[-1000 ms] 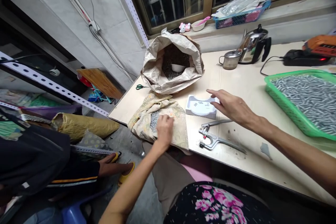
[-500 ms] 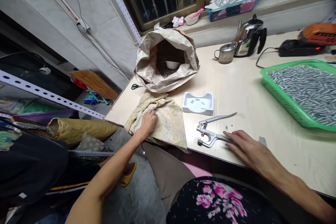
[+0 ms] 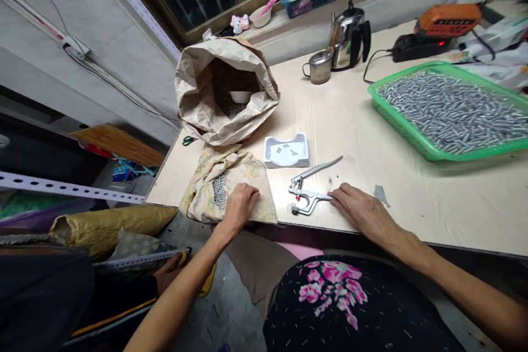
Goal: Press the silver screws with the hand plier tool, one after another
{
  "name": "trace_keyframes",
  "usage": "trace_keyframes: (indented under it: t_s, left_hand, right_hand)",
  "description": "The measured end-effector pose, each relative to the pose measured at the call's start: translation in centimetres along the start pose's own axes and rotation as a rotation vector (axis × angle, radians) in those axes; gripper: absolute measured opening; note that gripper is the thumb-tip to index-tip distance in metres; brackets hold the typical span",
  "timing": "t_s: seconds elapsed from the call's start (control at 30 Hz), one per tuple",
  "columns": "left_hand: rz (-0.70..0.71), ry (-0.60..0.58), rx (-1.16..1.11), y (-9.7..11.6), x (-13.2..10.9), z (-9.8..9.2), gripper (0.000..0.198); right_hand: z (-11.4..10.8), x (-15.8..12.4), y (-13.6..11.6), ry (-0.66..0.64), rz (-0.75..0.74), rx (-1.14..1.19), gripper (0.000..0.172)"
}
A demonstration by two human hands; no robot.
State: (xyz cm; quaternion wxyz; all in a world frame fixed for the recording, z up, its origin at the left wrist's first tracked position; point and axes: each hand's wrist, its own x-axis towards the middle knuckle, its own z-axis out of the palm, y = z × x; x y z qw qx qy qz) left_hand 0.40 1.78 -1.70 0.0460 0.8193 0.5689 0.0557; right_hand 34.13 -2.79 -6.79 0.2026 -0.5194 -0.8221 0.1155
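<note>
My left hand (image 3: pixel 240 208) is over a patterned cloth (image 3: pixel 260 170), its fingertips pinched together; whether a small piece sits between them I cannot make out. Beside it on the cloth lies a pile of small metal pins (image 3: pixel 220 190). My right hand (image 3: pixel 361 206) has its fingers closed over the end of the lower handle of the snap pliers (image 3: pixel 307 198), which lie on the table with their handles spread apart. Just behind the pliers stands a small white tray (image 3: pixel 286 159) with several little metal pieces in it.
An open paper sack (image 3: pixel 193 104) holds a dark mass of small parts and a white scoop (image 3: pixel 240 97). A green basket (image 3: pixel 416 135) full of metal pins stands right. Behind are a kettle (image 3: pixel 348 38), a lidded cup (image 3: pixel 320 69) and a charger (image 3: pixel 421 48). A person's foot (image 3: pixel 169 272) shows left.
My left hand has lifted off the pile and moved right across the cloth, uncovering the pins. The right hand has closed over the pliers' handle end. The view has shifted right.
</note>
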Motion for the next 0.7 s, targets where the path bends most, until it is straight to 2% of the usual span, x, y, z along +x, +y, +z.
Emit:
trace_keyframes:
  t_s: [0.07,0.17,0.3,0.37,0.43,0.53,0.63,0.7]
  left_hand:
    - [0.038,-0.038,0.055,1.0,-0.5,1.3,0.017]
    - [0.031,-0.073,0.129,1.1,-0.8,2.5,0.019]
    - [0.007,-0.113,0.126,0.4,-1.0,2.6,0.021]
    - [-0.015,-0.096,0.072,0.6,-1.0,2.3,0.023]
    - [-0.047,-0.026,-0.063,1.3,-1.0,1.6,0.021]
    - [-0.150,0.059,-0.379,3.1,-0.6,0.6,0.016]
    - [-0.279,0.033,-0.661,5.6,-0.1,0.4,0.020]
    - [-0.354,-0.033,-0.796,7.5,0.2,0.8,0.026]
  right_hand:
    - [-0.1,0.0,0.0,0.000,0.006,-0.005,0.026]
    - [0.0,-0.1,0.0,0.009,0.011,-0.017,0.025]
    - [0.2,-0.1,0.0,0.032,0.014,-0.024,0.023]
    - [0.3,-0.1,0.0,0.048,0.000,-0.012,0.022]
    - [0.4,-0.1,0.1,0.062,-0.025,0.004,0.023]
    - [0.4,-0.4,0.1,0.079,-0.055,-0.015,0.024]
    - [0.2,-0.9,-0.2,0.095,-0.062,-0.066,0.025]
    - [0.1,-1.3,-0.6,0.106,-0.057,-0.103,0.026]
